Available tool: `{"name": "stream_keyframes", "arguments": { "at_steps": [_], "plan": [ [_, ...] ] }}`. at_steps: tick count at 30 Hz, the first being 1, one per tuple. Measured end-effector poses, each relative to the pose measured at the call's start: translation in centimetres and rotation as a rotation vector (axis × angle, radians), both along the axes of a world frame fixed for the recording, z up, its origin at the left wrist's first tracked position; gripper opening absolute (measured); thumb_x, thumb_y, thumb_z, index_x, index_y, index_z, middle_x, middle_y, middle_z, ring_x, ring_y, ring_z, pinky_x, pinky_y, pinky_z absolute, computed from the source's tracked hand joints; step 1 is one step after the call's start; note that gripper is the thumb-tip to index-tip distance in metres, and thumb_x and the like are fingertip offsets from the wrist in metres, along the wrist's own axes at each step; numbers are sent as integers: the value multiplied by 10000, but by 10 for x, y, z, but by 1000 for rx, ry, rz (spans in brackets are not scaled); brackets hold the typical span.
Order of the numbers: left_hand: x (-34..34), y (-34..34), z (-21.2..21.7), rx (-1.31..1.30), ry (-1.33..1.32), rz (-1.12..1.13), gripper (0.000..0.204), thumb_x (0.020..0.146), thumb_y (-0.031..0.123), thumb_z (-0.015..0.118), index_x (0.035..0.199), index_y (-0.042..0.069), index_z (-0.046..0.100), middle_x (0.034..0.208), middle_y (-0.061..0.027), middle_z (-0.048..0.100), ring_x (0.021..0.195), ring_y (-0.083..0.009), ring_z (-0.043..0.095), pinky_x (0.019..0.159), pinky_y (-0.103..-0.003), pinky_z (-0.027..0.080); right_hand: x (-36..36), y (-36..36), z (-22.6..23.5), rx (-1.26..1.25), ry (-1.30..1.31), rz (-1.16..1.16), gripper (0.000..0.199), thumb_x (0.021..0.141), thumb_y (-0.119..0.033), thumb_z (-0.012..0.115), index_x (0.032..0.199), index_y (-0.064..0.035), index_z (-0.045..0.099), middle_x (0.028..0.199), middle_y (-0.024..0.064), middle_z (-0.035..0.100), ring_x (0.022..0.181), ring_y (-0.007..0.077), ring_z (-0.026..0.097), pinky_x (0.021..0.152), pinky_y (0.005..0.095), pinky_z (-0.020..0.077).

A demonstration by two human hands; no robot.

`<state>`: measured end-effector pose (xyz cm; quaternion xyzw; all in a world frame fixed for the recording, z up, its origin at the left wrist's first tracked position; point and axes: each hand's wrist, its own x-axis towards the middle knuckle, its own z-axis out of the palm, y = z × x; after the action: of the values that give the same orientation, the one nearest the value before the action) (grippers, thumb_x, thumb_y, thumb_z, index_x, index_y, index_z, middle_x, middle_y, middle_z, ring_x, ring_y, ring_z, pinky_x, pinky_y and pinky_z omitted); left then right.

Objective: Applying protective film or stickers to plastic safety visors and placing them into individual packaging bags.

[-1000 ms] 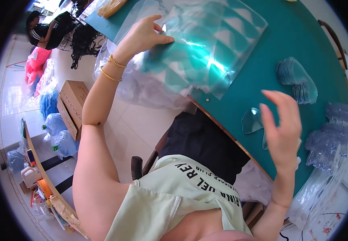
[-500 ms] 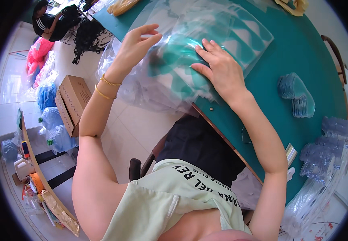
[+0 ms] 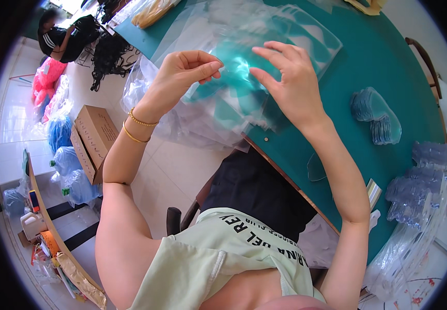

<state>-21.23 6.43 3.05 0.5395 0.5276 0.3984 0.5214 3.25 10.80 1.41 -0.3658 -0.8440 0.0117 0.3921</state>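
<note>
Bright, glare on plastic sheets (image 3: 240, 77), dark corners

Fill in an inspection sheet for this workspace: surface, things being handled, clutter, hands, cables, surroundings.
Surface: green tabletop, curved along its right side.
Handled things: clear plastic sheets beneath both hands, overhanging the table edge; stack of clear curved pieces to the right; loose clear piece partly hidden by the right forearm.
Clutter: heap of clear plastic pieces at right; tan bundle at upper left.
Hands: left hand, thumb and forefinger pinched, any hold unclear; right hand, fingers spread, contact unclear.
Cables: none clearly identifiable; the black tangle may be straps or cords.
Surroundings: cardboard box and pink bundle at left; another person at upper left.
</note>
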Motion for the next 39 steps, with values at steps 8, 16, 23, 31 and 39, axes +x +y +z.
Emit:
{"name": "stream_keyframes", "arguments": {
  "at_steps": [8, 16, 23, 31, 39],
  "plan": [
    [13, 18, 3, 198, 15, -115, 186, 961, 158, 669, 1015, -13, 717, 876, -4, 686, 798, -62, 592, 729, -214, 480, -19, 11, 27, -872, 346, 235, 202, 902, -189, 718, 940, 5, 761, 759, 27, 707, 724, 85, 622, 648, 240, 485],
    [-86, 37, -15, 46, 305, 221, 189, 934, 194, 619, 886, 26, 692, 759, 27, 610, 702, -52, 534, 618, -213, 391, 18, 59, 15, -964, 640, 38, 234, 918, -255, 705, 909, -27, 758, 826, 26, 723, 738, 73, 595, 709, 236, 481],
    [-116, 40, -7, 90, 763, 362, 257, 927, 228, 683, 1012, -14, 707, 797, 8, 622, 715, -74, 549, 669, -220, 428, 64, 44, 24, -740, 696, -149, 210, 927, -237, 714, 903, -33, 756, 805, 2, 696, 720, 64, 575, 693, 206, 457],
    [81, -5, 0, 326, -634, -61, 306, 1045, 214, 549, 1251, -1, 619, 1161, -86, 663, 1067, -149, 624, 953, -290, 495, 49, -55, 86, 325, 175, 58, 84, 746, -37, 711, 733, -49, 628, 699, 63, 564, 562, 197, 538, 512, 298, 433],
    [179, -37, -11, 134, -905, -281, 149, 960, 53, 659, 1069, -24, 595, 926, -63, 635, 821, -133, 598, 739, -253, 499, 141, -126, 35, -90, 359, -168, 409, 884, -289, 772, 1120, 15, 631, 826, 16, 624, 701, 87, 524, 649, 218, 427]
  ]
}}
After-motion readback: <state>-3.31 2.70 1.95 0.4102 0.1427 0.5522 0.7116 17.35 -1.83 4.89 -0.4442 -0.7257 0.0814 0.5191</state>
